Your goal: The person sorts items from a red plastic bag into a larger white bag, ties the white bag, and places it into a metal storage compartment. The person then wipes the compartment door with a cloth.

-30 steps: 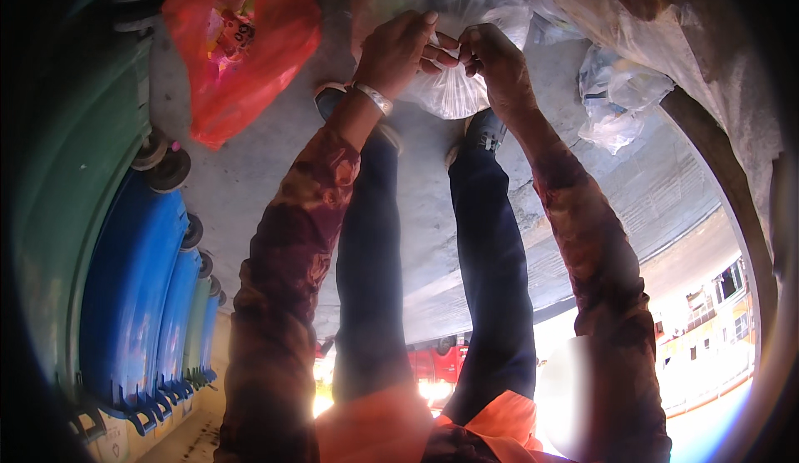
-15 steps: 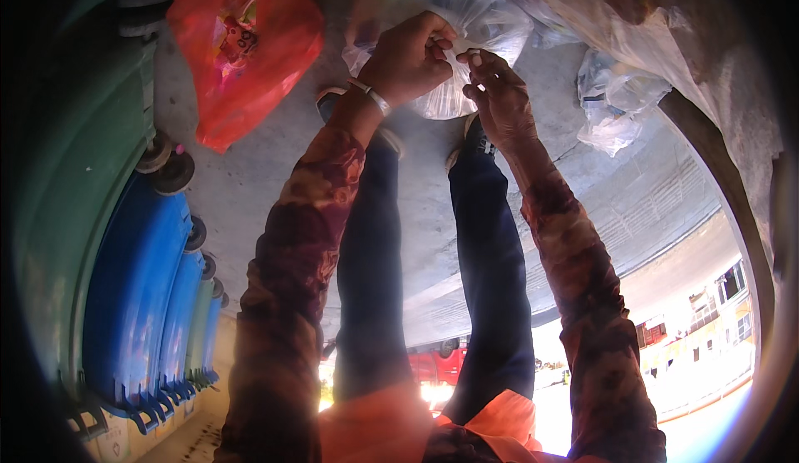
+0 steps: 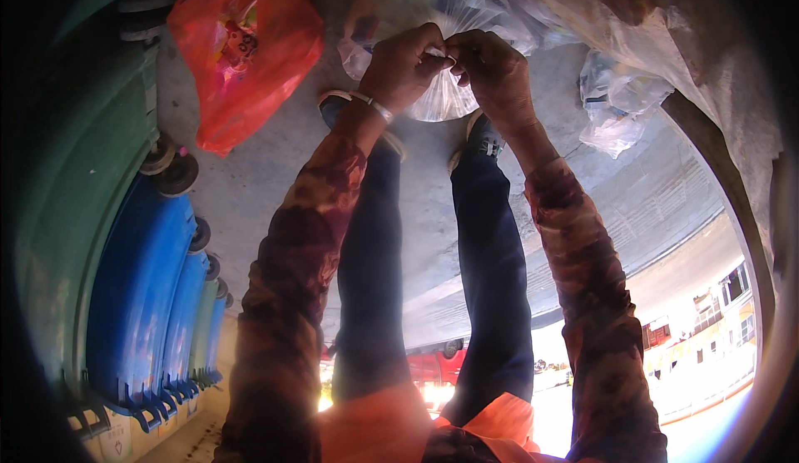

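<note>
A clear plastic bag (image 3: 454, 97) with gathered, creased film hangs or stands in front of my feet. My left hand (image 3: 408, 65) is closed, thumb and fingers pinching the bag's gathered top. Right beside it, my right hand (image 3: 495, 72) also pinches the same top, fingertips almost touching those of the left. The exact fold between the fingers is hidden. Behind the hands are more clear bags (image 3: 495, 18), their contents too blurred to make out.
A red plastic bag (image 3: 279, 64) with colourful packaging lies at the far left. Blue wheeled bins (image 3: 137, 272) and a green bin (image 3: 79, 213) line the left side. A small clear bag (image 3: 620, 101) lies on the concrete floor (image 3: 275, 188) at right, by large plastic sheeting (image 3: 707, 72).
My right hand has moved left and turned inward, its fingers closing at the bag's top against my left hand. The left hand has shifted slightly down.
</note>
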Motion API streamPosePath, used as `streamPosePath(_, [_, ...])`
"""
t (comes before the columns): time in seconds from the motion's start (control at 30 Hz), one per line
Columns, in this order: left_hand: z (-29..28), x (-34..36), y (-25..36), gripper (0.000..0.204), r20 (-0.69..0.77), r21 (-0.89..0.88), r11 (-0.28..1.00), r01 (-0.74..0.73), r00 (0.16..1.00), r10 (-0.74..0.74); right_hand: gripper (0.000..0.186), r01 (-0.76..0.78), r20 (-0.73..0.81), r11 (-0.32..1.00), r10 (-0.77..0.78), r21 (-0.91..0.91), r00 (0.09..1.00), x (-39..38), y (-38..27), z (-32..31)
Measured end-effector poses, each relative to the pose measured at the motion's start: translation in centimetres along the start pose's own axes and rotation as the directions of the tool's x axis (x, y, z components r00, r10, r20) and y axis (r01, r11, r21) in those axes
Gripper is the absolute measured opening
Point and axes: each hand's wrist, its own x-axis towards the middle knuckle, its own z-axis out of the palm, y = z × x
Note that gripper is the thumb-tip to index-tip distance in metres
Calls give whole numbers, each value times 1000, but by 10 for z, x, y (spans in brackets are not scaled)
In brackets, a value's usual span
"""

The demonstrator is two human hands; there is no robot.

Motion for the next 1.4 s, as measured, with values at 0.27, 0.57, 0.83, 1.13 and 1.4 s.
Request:
streamPosePath(0.27, [-3, -2, -6, 18, 72, -357, 889, 286, 958, -279, 10, -193, -124, 972, 210, 137, 970, -27, -20, 7])
streamPosePath(0.57, [4, -8, -2, 17, -60, -66, 985, 161, 984, -165, 11, -414, -75, 848, 461, 332, 884, -26, 6, 10])
streamPosePath(0.83, [-5, 7, 9, 19, -84, 401, 872, -281, 937, 340, 20, 182, -95, 974, -196, -136, 976, 3, 11, 19])
streamPosePath(1.13, [8, 20, -11, 19, 39, 476, 820, -317, 939, 341, 23, -227, 145, 907, 186, 356, 972, 18, 35, 5])
streamPosePath(1.4, [6, 15, -20, 35, 67, 391, 838, -379, 920, 385, 24, -336, 341, 894, 230, 297, 911, 29, 26, -19])
